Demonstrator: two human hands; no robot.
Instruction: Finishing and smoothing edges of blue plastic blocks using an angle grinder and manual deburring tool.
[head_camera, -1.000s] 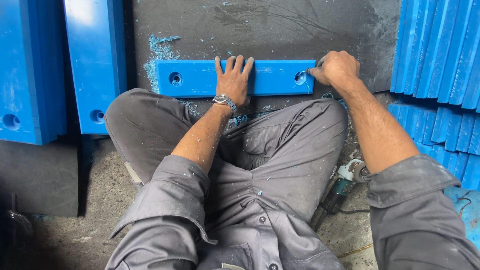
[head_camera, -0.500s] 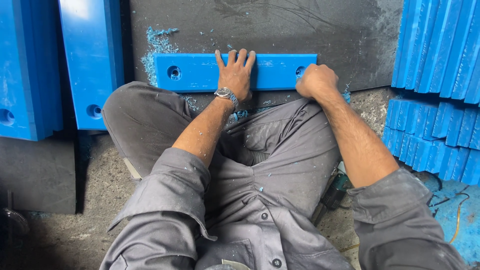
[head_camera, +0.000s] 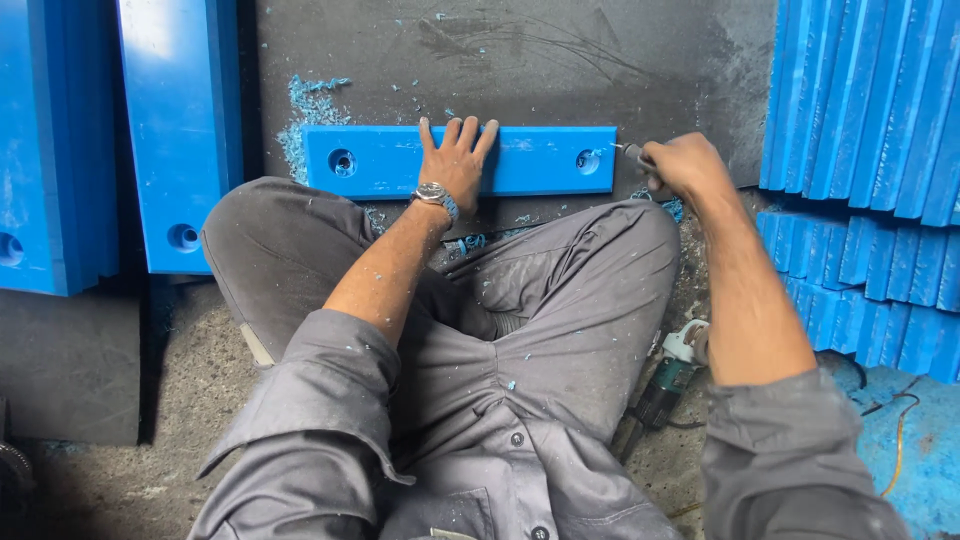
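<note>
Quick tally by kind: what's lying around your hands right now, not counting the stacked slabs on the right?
Blue plastic bar with holes, under the left hand: 1
Large blue slabs lying at the left: 2
Small metal scraping tool in the right hand: 1
Power tool on the floor by the right knee: 1
Wristwatch: 1
Total: 6

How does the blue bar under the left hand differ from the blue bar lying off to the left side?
The bar under the left hand lies crosswise; the side bar runs lengthwise, away from the person. The first shows a round hole near each end; on the side bar only one hole shows, at its near end. The first is pressed flat by the palm; the side bar is untouched. Both are flat blue plastic.
</note>
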